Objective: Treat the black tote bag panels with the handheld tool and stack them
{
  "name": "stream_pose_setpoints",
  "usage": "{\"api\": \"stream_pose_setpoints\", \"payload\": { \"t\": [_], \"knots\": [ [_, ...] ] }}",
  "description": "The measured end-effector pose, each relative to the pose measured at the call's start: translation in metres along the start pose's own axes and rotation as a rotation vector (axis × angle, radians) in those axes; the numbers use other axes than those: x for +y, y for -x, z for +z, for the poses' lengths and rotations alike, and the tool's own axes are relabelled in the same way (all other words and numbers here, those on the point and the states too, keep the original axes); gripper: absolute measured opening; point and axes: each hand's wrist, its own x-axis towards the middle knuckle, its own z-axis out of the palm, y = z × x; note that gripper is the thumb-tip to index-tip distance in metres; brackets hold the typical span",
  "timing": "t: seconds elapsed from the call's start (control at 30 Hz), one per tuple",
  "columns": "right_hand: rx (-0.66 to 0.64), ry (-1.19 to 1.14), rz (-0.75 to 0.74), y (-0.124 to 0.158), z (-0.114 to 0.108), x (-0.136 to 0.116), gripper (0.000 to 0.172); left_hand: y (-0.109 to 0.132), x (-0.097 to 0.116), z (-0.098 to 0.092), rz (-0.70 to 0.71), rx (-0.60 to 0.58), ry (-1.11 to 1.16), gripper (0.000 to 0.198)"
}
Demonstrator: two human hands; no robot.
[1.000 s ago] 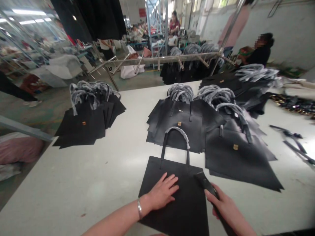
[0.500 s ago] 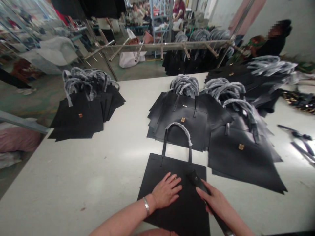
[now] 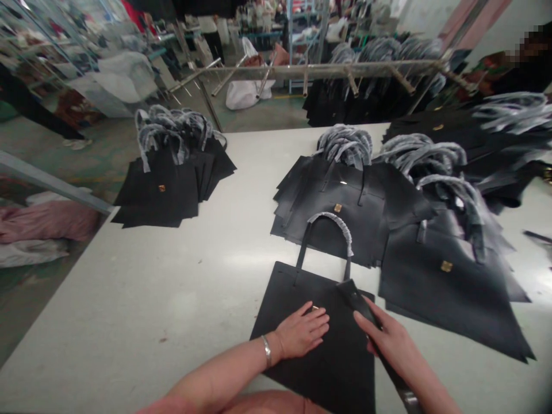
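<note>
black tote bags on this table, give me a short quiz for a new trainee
1. True or false: the metal bracelet is on the right wrist.
2. Which hand lies flat on the black bag nearest the camera, with its fingers spread?
3. Fill the gap: the handle of that bag is wrapped in ___ material.

Key:
1. False
2. The left hand
3. Grey
</note>
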Motion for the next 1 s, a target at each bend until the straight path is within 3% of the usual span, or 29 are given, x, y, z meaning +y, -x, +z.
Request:
{"api": "stream_pose_setpoints", "payload": {
  "t": [0.17,0.3,0.5,0.67,1.0],
  "knots": [
    [-0.249,0.043,-0.094,-0.010,0.045,-0.019,0.065,0.000,0.000,0.005,0.037,-0.013,-0.001,0.035],
    [-0.306,0.101,-0.142,-0.026,0.068,-0.042,0.060,-0.001,-0.001,0.014,0.013,-0.035,0.019,0.028],
    [-0.272,0.176,-0.221,-0.045,0.078,-0.062,0.063,-0.003,-0.005,0.022,-0.019,0.027,0.041,0.024],
    [-0.261,0.180,-0.274,-0.056,0.095,-0.074,0.057,-0.005,-0.008,0.023,-0.004,0.012,0.020,0.021],
    [-0.295,0.270,-0.226,-0.040,0.091,-0.058,0.067,-0.007,-0.007,0.020,-0.013,0.013,0.052,0.014]
  ]
}}
